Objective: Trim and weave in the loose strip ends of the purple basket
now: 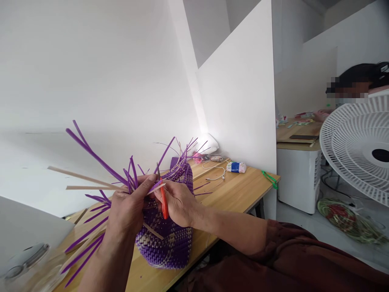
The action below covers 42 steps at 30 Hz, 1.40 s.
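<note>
A woven basket (165, 247) in purple and beige plastic strips lies on the wooden table in front of me. Loose purple strips (97, 156) and beige strips (82, 176) fan out from its edge to the left and back. My left hand (127, 202) is closed on strips at the edge, thumb pressed along the top. My right hand (182, 205) grips red-handled scissors (164, 200), their dark tip pointing up beside my left thumb. A short strip end (157, 188) lies between both hands, close to the blades. The right fingertips are partly hidden.
The wooden table (240, 190) carries a white cable (217, 175), a blue-and-white packet (236, 167) and a green strap (270, 179) at its right corner. White panels (237, 101) stand behind. A white fan (358, 142) and coiled strips (340, 217) are at right, near another person.
</note>
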### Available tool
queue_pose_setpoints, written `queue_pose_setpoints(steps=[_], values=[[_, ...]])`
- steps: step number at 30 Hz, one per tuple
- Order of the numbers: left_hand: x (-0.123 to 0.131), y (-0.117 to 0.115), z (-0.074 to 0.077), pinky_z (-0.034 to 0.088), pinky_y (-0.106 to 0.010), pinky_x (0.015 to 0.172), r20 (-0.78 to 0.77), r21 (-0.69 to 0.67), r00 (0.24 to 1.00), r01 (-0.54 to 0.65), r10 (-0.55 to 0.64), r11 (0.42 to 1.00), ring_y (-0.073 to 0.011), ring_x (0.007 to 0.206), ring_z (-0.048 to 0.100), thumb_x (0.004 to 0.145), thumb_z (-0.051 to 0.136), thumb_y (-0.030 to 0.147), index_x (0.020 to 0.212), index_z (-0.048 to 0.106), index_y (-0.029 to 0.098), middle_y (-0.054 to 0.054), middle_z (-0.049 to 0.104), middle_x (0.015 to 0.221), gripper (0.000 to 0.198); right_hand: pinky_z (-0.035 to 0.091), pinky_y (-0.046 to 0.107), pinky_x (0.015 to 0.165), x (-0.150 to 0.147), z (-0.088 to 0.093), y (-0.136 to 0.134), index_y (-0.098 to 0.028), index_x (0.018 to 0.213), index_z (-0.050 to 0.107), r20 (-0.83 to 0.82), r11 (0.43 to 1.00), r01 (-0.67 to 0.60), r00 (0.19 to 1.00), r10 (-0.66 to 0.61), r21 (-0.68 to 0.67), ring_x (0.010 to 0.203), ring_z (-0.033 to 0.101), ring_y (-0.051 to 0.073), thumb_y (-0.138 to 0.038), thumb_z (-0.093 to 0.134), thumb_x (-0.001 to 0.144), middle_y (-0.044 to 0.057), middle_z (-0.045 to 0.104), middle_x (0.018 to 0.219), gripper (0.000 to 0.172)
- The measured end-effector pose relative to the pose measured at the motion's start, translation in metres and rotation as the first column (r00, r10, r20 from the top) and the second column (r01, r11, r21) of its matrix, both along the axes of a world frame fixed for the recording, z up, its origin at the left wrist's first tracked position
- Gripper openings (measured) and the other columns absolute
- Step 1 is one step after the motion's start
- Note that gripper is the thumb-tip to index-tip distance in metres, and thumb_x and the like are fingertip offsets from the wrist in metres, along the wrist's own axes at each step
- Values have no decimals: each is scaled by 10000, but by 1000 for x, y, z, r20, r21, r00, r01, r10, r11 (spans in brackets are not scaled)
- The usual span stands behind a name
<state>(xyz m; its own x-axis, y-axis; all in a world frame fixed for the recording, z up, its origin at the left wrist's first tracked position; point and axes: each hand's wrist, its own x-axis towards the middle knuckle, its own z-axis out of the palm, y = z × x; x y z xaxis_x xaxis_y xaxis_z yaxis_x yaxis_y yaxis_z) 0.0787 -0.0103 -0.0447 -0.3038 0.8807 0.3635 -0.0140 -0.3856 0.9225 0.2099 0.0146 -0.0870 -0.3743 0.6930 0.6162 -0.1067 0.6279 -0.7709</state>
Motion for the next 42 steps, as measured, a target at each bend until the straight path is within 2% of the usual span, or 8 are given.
queue_pose_setpoints(steps=[7,14,19,22,27,32,37,42], values=[[0,2,-2,392,-195,400,-61,12,998,27,-26,1000,-98,426,491,633,859,410,767,720,140,16,580,508,332,396,251,597,-16,-16,4,-179,834,633,-287,995,-86,956,68,-51,649,506,114,-528,544,944,-12,554,692,376],[-3,5,-3,274,-159,383,-93,-5,995,-44,43,999,-65,451,415,601,876,384,842,754,147,38,527,506,359,294,219,464,-9,-17,15,-192,709,465,-479,976,-215,860,178,-23,483,358,64,-506,571,941,-70,434,555,405],[-7,6,-1,293,-178,375,-117,-64,993,-12,4,998,-66,406,412,553,902,368,819,774,154,35,546,483,365,383,227,511,43,2,20,-177,812,538,-118,967,-236,968,224,-101,523,490,80,-469,646,889,-28,577,633,320],[-10,7,1,387,-208,407,-147,-66,985,76,-85,995,-98,417,495,549,908,360,763,774,156,-3,630,526,324,350,234,498,79,17,28,-169,726,517,165,941,-314,929,332,-127,514,443,67,-464,576,919,-28,522,657,358],[-16,10,-1,513,-222,525,-174,-117,972,137,-156,984,-163,580,659,567,918,359,779,771,181,-40,748,697,313,264,247,494,106,40,31,-178,668,505,563,969,-242,807,178,40,530,350,70,-445,619,887,-57,423,600,363],[-19,9,-2,498,-198,500,-248,-142,956,122,-154,982,-152,565,650,591,908,409,792,763,183,-33,738,677,335,247,256,505,103,57,30,-192,603,411,674,955,-245,735,73,164,519,321,70,-451,595,900,-59,369,558,435],[-19,6,2,456,-186,474,-339,-125,925,136,-171,983,-127,540,596,590,901,444,746,756,173,-30,715,663,345,278,256,511,105,66,36,-195,617,455,753,954,-275,651,94,119,531,358,79,-540,575,902,-43,408,575,464],[-21,7,2,455,-205,493,-411,-126,893,142,-182,982,-144,566,592,630,871,468,791,775,183,-42,713,684,341,272,260,502,108,70,39,-194,617,470,769,947,-300,630,110,111,533,343,82,-588,554,904,-41,380,588,495]])
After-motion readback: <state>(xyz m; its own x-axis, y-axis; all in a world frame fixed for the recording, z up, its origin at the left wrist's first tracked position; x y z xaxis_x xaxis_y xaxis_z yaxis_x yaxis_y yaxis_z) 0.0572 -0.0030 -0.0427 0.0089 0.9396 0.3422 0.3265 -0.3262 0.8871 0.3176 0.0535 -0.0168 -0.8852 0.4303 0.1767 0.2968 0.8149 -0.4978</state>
